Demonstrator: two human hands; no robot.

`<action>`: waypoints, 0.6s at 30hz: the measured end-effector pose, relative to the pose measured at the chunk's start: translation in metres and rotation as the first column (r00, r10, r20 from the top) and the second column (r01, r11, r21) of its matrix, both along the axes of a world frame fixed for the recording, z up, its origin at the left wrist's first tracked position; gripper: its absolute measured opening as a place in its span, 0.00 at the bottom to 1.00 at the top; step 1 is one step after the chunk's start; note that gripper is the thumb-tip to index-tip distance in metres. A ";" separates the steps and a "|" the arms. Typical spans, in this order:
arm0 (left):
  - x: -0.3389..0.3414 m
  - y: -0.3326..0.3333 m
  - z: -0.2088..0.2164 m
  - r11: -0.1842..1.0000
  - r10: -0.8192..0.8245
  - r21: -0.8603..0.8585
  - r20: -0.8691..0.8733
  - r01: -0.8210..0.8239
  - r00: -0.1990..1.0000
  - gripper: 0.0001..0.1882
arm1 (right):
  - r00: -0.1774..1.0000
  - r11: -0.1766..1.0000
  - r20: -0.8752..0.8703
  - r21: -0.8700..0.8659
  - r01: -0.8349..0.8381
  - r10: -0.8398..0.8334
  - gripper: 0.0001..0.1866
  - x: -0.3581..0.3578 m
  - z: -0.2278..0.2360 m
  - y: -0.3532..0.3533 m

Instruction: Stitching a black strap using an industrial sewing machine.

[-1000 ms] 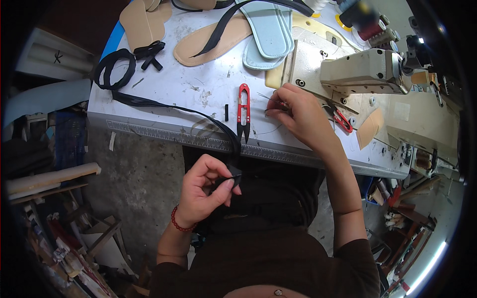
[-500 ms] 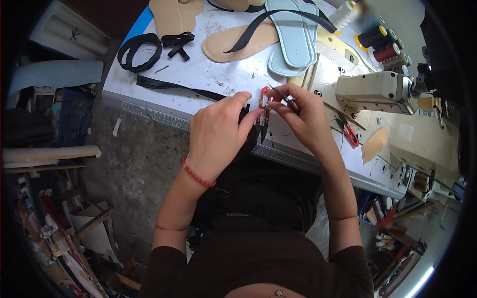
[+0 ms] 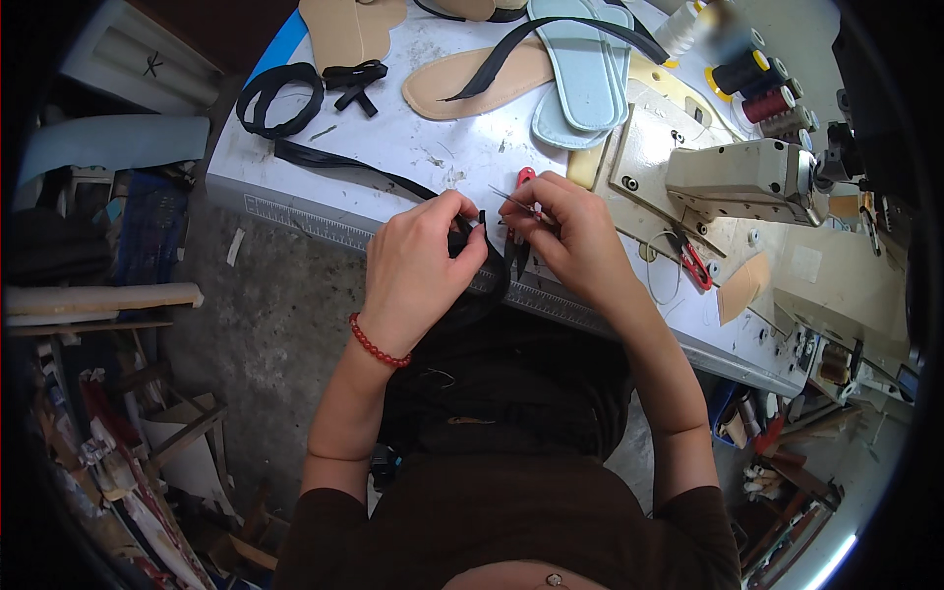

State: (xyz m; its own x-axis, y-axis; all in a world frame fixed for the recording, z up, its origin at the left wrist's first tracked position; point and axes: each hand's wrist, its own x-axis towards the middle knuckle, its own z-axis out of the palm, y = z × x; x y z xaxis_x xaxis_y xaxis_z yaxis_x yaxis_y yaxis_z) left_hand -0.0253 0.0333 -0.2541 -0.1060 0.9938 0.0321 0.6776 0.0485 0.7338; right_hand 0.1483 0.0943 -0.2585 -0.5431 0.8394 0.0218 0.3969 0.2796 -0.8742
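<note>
My left hand (image 3: 418,258) is closed on a black fabric strap (image 3: 499,280), pinching it between thumb and forefinger near the table's front edge. The strap hangs in a loop below the fingers, and its end stands up beside them. My right hand (image 3: 570,231) pinches a thin pointed metal tool (image 3: 506,196), tweezers-like, its tip pointing toward the strap end but apart from it. Partly hidden beneath the right hand, red-handled thread snips (image 3: 526,178) lie on the table. A long black strip (image 3: 339,161) runs along the tabletop toward my left hand.
A sewing machine (image 3: 742,182) stands at the right, with a second pair of red snips (image 3: 696,265) near it. Thread spools (image 3: 767,103) line the back right. Pale blue insoles (image 3: 580,79), a tan insole (image 3: 433,90) and coiled black strips (image 3: 278,101) lie farther back.
My left hand has drawn slightly left, and its thumb and forefinger have closed on the strap. My right hand has shifted left and down, carrying the pointed tool nearer to the strap end.
</note>
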 end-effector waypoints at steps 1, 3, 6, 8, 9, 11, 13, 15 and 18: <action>0.000 0.000 0.000 1.000 -0.009 0.000 0.008 0.009 1.000 0.08 | 1.000 0.999 -0.006 0.030 -0.027 0.027 0.05 -0.001 -0.003 0.001; 0.001 -0.002 -0.004 1.000 -0.009 0.025 0.007 0.009 1.000 0.08 | 0.999 0.997 -0.009 0.060 -0.044 0.045 0.05 -0.005 -0.004 0.002; 0.001 -0.003 -0.005 0.999 -0.006 0.041 -0.014 0.007 1.000 0.08 | 0.994 0.978 0.080 0.186 -0.090 0.076 0.05 -0.014 -0.001 0.002; 0.000 -0.004 -0.006 0.999 -0.002 0.032 -0.035 0.003 0.999 0.08 | 0.980 0.976 0.188 0.192 -0.106 0.069 0.05 -0.016 0.000 0.002; 0.000 -0.004 -0.007 0.999 -0.001 0.035 -0.003 0.001 1.000 0.08 | 0.980 0.975 0.187 0.192 -0.109 0.072 0.05 -0.016 0.000 0.002; 0.000 -0.005 -0.007 0.999 0.004 0.037 0.031 -0.005 1.000 0.07 | 0.999 0.982 0.035 0.190 -0.011 0.004 0.06 -0.011 -0.004 0.002; -0.001 -0.005 -0.005 0.998 -0.037 0.053 0.059 0.034 0.998 0.07 | 0.995 0.998 -0.080 0.024 0.059 -0.057 0.06 -0.006 -0.003 -0.001; -0.003 -0.004 -0.004 0.998 -0.047 0.051 0.064 0.044 0.997 0.07 | 0.973 0.982 -0.182 -0.151 0.114 -0.141 0.06 -0.003 -0.003 -0.002; -0.004 -0.002 -0.004 0.997 -0.067 0.053 0.061 0.063 0.996 0.07 | 0.977 0.993 -0.201 -0.107 0.043 -0.064 0.06 -0.002 -0.006 0.004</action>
State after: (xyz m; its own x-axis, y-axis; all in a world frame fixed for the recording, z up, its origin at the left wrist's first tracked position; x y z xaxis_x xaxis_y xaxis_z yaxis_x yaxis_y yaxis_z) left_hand -0.0294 0.0308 -0.2577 -0.0447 0.9959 0.0785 0.6307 -0.0328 0.7753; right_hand 0.1460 0.0979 -0.2642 -0.4904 0.8705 0.0407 0.2193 0.1685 -0.9610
